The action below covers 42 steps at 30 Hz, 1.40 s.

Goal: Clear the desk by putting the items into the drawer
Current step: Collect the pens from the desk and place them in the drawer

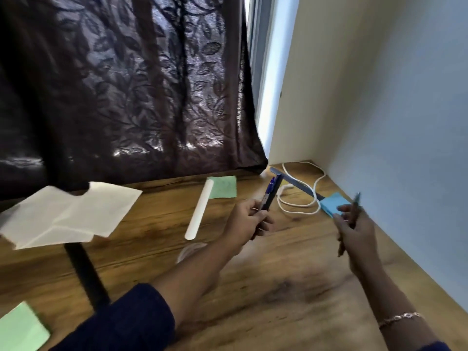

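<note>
My left hand (pixel 249 220) grips two pens (pixel 269 195), one blue-capped and one dark, upright above the wooden desk (pixel 278 287). My right hand (pixel 354 229) holds another pen (pixel 354 209), blurred, near the right wall. On the desk lie a white tube (pixel 198 209), a green sticky note (pixel 222 186), a blue sticky pad (pixel 331 202), a dark ruler-like strip (pixel 296 184), a white cable (pixel 301 198) and crumpled white paper (pixel 68 214). No drawer is in view.
A dark patterned curtain (pixel 126 84) hangs behind the desk. A wall (pixel 392 122) borders the right side. A green pad (pixel 20 328) lies at the front left, a black bar (pixel 86 272) crosses the desk, and a clear round lid (pixel 188 252) sits under my left forearm.
</note>
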Motion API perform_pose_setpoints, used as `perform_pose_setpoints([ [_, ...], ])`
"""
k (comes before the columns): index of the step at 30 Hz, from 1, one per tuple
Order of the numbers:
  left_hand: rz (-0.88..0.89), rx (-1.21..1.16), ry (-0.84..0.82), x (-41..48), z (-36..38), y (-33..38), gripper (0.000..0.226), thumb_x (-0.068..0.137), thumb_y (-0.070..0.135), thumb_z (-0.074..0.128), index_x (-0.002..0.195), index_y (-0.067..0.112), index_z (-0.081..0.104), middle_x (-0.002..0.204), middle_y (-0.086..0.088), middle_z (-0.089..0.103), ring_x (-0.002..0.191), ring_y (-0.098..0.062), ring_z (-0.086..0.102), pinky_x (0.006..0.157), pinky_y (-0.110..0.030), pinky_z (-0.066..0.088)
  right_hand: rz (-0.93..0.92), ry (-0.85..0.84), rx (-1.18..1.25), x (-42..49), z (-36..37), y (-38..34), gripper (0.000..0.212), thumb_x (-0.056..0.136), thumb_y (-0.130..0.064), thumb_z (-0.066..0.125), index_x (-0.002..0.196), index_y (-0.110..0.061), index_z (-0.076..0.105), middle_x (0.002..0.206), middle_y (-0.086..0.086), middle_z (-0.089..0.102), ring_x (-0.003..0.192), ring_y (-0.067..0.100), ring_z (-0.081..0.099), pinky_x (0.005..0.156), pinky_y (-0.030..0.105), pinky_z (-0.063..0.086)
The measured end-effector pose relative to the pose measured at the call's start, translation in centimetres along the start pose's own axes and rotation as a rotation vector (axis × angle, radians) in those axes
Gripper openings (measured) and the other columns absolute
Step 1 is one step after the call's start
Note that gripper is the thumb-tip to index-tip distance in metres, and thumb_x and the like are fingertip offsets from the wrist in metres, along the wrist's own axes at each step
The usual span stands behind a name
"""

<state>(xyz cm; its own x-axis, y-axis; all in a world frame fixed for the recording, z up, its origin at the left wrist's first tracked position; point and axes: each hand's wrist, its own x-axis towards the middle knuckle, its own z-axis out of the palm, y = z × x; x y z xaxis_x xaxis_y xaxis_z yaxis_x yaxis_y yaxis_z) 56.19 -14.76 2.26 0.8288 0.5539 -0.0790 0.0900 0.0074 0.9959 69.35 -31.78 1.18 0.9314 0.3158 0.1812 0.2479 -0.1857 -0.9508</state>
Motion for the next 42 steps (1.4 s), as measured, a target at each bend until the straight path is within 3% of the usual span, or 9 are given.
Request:
perform_pose_setpoints([
  [3, 0.059, -0.034, 0.005, -1.7, -1.3, 0.4, 0.017, 0.090, 0.000, 0.054, 0.084, 0.015, 0.059, 0.070, 0.003, 0.068, 0.060, -0.002, 0.062, 0.061, -0.018, 0.051, 0.194, -0.321, 0.396, -3.6, 4.5, -3.7, 0.011, 0.091, -0.011, 0.052, 0.097, -0.014, 0.060, 0.072, 0.003, 0.050, 0.046, 0.003, 0.042, 0.035, 0.016, 0.035],
  [7, 0.093, -0.016, -0.006, -4.7, -3.9, 1.1, 0.015, 0.084, 0.003, 0.063, 0.082, 0.018, 0.065, 0.071, 0.007, 0.069, 0.065, -0.003, 0.065, 0.062, -0.018, 0.051, 0.253, -0.577, 0.514, -7.2, 8.9, -7.6, 0.037, 0.076, -0.028, 0.059, 0.107, -0.009, 0.062, 0.083, 0.002, 0.064, 0.066, 0.010, 0.050, 0.052, 0.021, 0.038],
  [15, 0.032, 0.219, 0.029, -11.0, -12.8, 1.3, 0.022, 0.084, 0.004, 0.064, 0.105, 0.007, 0.067, 0.106, -0.007, 0.069, 0.099, -0.014, 0.064, 0.086, -0.025, 0.051, 0.300, -0.695, 0.606, -14.9, 15.6, -11.1, 0.021, 0.081, -0.021, 0.056, 0.098, -0.012, 0.063, 0.089, 0.004, 0.073, 0.073, 0.016, 0.066, 0.058, 0.026, 0.052],
  [21, -0.039, 0.534, -0.003, -16.0, -23.5, 0.2, 0.014, 0.076, 0.018, 0.075, 0.088, 0.014, 0.070, 0.083, 0.007, 0.065, 0.083, -0.010, 0.062, 0.078, -0.030, 0.051, 0.021, -0.692, 0.465, -21.2, 21.1, -11.2, 0.020, 0.076, -0.026, 0.065, 0.085, -0.009, 0.057, 0.070, 0.005, 0.069, 0.054, 0.008, 0.063, 0.043, 0.013, 0.045],
  [26, -0.048, 0.522, 0.091, -20.4, -29.0, -2.2, 0.019, 0.078, 0.018, 0.074, 0.094, 0.010, 0.068, 0.092, -0.003, 0.066, 0.089, -0.017, 0.062, 0.082, -0.034, 0.050, -0.033, -0.726, 0.325, -25.0, 23.6, -9.3, 0.023, 0.077, -0.019, 0.064, 0.090, 0.000, 0.059, 0.072, 0.008, 0.067, 0.059, 0.006, 0.061, 0.050, 0.013, 0.046],
  [31, -0.063, 0.523, 0.094, -23.6, -31.8, -4.3, 0.019, 0.082, 0.018, 0.070, 0.099, 0.009, 0.068, 0.089, 0.002, 0.064, 0.090, -0.016, 0.062, 0.081, -0.034, 0.052, 0.057, -0.618, 0.193, -26.8, 24.4, -8.4, 0.010, 0.091, -0.003, 0.050, 0.092, -0.009, 0.057, 0.081, 0.021, 0.058, 0.070, 0.032, 0.053, 0.060, 0.041, 0.042],
  [35, -0.034, 0.503, 0.145, -25.6, -34.0, -5.0, 0.016, 0.089, 0.023, 0.062, 0.103, 0.016, 0.066, 0.099, 0.003, 0.063, 0.091, -0.010, 0.058, 0.070, -0.021, 0.047, 0.070, -0.598, 0.274, -28.7, 25.1, -11.4, 0.016, 0.092, 0.000, 0.045, 0.094, -0.011, 0.056, 0.081, 0.012, 0.061, 0.073, 0.023, 0.057, 0.068, 0.035, 0.047],
  [39, -0.066, 0.304, 0.151, -27.9, -34.9, -5.1, 0.019, 0.091, 0.025, 0.058, 0.108, 0.018, 0.063, 0.104, 0.006, 0.063, 0.095, -0.008, 0.059, 0.074, -0.026, 0.050, 0.276, -0.793, 0.361, -32.7, 27.8, -13.8, 0.019, 0.092, 0.002, 0.044, 0.092, -0.009, 0.059, 0.073, 0.004, 0.069, 0.069, 0.015, 0.067, 0.069, 0.035, 0.052],
  [42, -0.082, 0.196, 0.268, -29.8, -35.3, -5.4, 0.021, 0.094, 0.018, 0.054, 0.112, 0.011, 0.060, 0.109, -0.004, 0.063, 0.099, -0.017, 0.060, 0.083, -0.033, 0.050, 0.195, -1.001, 0.086, -36.5, 30.6, -14.4, 0.019, 0.093, -0.001, 0.047, 0.103, -0.012, 0.059, 0.086, 0.007, 0.069, 0.077, 0.019, 0.067, 0.068, 0.031, 0.054],
])
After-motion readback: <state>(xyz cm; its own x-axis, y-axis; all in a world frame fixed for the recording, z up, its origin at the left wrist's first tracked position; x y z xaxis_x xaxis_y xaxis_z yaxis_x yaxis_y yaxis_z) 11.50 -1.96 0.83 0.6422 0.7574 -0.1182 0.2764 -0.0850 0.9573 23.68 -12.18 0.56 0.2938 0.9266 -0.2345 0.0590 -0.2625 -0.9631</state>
